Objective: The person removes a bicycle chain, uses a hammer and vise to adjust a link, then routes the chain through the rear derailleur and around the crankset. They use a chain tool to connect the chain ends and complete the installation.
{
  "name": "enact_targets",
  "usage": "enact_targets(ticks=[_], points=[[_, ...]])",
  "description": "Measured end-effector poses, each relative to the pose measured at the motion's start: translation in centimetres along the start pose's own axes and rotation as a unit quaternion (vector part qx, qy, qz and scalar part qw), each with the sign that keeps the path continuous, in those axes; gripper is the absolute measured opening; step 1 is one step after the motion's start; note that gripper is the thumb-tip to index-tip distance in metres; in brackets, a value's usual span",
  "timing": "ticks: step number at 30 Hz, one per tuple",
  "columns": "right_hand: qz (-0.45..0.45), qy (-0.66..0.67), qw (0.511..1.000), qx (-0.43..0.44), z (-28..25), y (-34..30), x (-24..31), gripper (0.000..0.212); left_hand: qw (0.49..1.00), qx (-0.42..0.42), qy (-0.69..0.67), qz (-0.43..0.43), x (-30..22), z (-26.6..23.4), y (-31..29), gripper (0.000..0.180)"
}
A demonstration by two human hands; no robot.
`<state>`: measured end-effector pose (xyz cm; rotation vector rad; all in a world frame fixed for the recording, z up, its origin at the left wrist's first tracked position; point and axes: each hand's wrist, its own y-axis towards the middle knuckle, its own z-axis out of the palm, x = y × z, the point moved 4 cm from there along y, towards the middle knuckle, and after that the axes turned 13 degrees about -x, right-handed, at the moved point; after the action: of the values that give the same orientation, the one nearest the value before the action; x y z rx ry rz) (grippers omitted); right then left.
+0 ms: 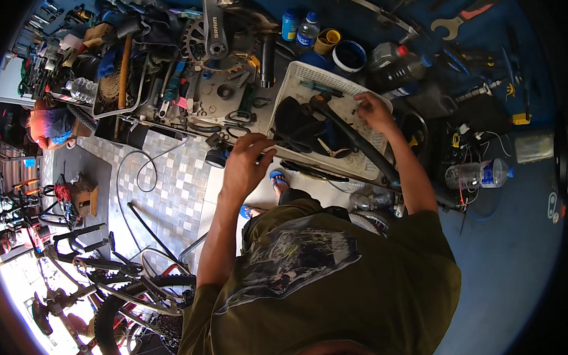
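Over the bench's front edge, my left hand (248,165) has its fingers curled toward the thumb. A small dark patch shows between them, but I cannot make out what it is. My right hand (375,113) is above the right side of a white perforated tray (298,77), with its fingers partly spread and nothing visible in them. A long black tube (356,138) lies slantwise across the tray, beside that hand. Black gloves or cloth (294,122) lie on the tray's left side, and a small green tool (319,88) lies toward its back.
A crank arm with chainring (216,39) stands over the bench among pliers and loose tools. Bottles (307,31) and a white tub (349,55) stand behind the tray. A wrench (465,18) hangs on the blue wall. Bicycles (106,290) stand at lower left; another person (49,126) is farther left.
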<state>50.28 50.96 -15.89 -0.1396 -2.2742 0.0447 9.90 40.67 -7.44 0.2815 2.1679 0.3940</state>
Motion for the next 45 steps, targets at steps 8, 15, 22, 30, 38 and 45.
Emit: enact_targets(ticks=[8,15,22,30,38,45], points=[[0.250,0.271,0.928,0.047,-0.9,0.0,0.0,0.017,0.953,0.108,0.238,0.157,-1.6,6.7,2.9,0.032],[-0.024,-0.247,0.968,-0.037,0.8,0.2,1.3,0.018,0.947,0.081,0.262,0.166,-0.3,8.9,4.5,0.021],[-0.019,-0.307,0.951,-0.034,1.4,0.3,0.9,0.022,0.965,-0.061,0.213,0.141,-1.7,7.8,5.1,0.019],[-0.056,-0.219,0.972,-0.057,0.0,-1.3,5.5,0.023,0.988,-0.077,-0.104,-0.091,0.4,10.0,4.0,0.022],[-0.211,-0.160,0.959,-0.100,4.0,-6.9,16.4,0.019,0.908,0.004,-0.356,-0.222,1.7,12.4,4.0,0.021],[-0.262,-0.254,0.926,-0.099,5.9,-7.4,17.4,0.023,0.829,0.099,-0.441,-0.330,2.2,12.4,4.1,0.030]])
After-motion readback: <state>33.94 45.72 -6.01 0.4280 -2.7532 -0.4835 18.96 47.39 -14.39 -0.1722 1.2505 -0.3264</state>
